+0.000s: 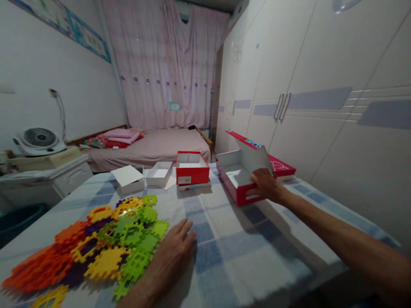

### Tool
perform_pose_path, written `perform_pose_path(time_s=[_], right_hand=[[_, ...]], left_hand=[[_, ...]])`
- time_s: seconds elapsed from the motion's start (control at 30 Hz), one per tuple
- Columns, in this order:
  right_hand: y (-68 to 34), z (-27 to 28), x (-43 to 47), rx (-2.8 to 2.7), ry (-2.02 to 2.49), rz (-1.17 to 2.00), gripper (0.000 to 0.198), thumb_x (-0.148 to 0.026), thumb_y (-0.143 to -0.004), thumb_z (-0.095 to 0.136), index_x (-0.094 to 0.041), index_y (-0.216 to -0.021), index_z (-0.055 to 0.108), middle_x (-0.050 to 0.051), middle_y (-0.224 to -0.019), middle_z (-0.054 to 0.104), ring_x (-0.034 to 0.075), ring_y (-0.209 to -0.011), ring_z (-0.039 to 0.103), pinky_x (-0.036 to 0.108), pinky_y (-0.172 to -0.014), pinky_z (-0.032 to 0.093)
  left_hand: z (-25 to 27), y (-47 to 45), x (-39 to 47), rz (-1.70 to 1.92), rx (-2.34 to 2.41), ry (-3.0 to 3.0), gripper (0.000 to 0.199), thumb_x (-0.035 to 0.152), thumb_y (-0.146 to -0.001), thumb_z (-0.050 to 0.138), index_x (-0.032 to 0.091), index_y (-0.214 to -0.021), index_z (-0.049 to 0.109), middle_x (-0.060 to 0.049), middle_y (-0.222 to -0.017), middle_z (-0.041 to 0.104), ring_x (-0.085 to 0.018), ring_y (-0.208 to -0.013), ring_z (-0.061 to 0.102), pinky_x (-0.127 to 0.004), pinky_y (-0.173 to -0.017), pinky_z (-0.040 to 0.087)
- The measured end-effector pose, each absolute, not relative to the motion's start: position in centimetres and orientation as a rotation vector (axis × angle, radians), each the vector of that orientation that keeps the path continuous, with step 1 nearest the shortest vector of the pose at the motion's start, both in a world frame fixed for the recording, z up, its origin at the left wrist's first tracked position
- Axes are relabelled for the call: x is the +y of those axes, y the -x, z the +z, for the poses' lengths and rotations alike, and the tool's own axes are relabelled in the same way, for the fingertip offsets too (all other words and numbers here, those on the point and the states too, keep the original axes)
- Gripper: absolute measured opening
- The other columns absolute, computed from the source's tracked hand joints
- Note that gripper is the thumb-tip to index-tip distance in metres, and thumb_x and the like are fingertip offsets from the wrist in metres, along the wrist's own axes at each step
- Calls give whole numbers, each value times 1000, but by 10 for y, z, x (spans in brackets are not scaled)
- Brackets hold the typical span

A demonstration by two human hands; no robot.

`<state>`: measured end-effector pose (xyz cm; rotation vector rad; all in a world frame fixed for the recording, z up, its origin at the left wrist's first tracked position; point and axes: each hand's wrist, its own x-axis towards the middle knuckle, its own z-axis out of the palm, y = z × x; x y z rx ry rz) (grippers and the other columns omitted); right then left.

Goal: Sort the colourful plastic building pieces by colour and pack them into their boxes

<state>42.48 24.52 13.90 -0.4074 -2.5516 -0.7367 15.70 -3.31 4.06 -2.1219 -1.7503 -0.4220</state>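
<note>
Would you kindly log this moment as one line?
Right grip: holding red flip-lid box, lid raised | Left grip: palm down, beside green interlocking pieces

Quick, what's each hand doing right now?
Left hand: open, resting on the tablecloth, holding nothing visible.
Right hand: closed on the red box with the raised lid.

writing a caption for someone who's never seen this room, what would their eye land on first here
Probably the bright heap of orange, yellow, green and purple notched pieces on the left of the checked tablecloth, with the left hand beside its green edge. Next would come the red box with its lid raised, right of centre, the right hand on its near corner. Behind, pink curtains fill the far wall.
</note>
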Motion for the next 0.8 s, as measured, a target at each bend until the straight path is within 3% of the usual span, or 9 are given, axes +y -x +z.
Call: perform_pose_path(time_s=[0.17, 0.33, 0.53, 0.63, 0.8], right_hand=[[-365, 123, 301, -2547, 470, -718, 41, -56, -86, 55, -15, -84, 58, 11, -81, 61, 25, -81, 55, 36, -79, 36], [-329, 106, 322, -2530, 465, -616, 35, -51, -86, 58, -16, -90, 57, 11, -86, 61, 26, -86, 54, 39, -85, 37], [-354, 84, 306, -2280, 500, -486, 32, -35, -90, 52, -19, -117, 51, 14, -115, 59, 28, -111, 51, 44, -97, 36], [-395, 72, 313, -2042, 829, -506, 34, -30, -90, 46, -18, -121, 49, 17, -122, 56, 30, -117, 48, 46, -98, 35], [-455, 58, 361, -1839, 1563, -472, 59, -36, -83, 51, -11, -135, 39, 23, -143, 40, 37, -130, 33, 55, -102, 28]], left_hand=[[49, -195, 1, -500, -1730, 2264, 29, 14, -79, 59, 15, -107, 65, -15, -132, 59, -31, -129, 49, -45, -102, 49], [28, -205, 24, -627, -1702, 2248, 25, 11, -83, 53, 16, -104, 65, -13, -130, 60, -28, -131, 48, -42, -104, 48], [4, -189, 21, -722, -1617, 2272, 34, 15, -82, 55, 21, -115, 61, -11, -127, 63, -27, -125, 54, -38, -97, 54], [0, -183, 22, -734, -1544, 2250, 37, 17, -80, 56, 22, -117, 60, -11, -124, 64, -27, -120, 58, -37, -93, 56], [-6, -181, 26, -704, -1414, 2169, 38, 15, -77, 54, 20, -114, 61, -13, -118, 67, -27, -111, 64, -34, -86, 59]])
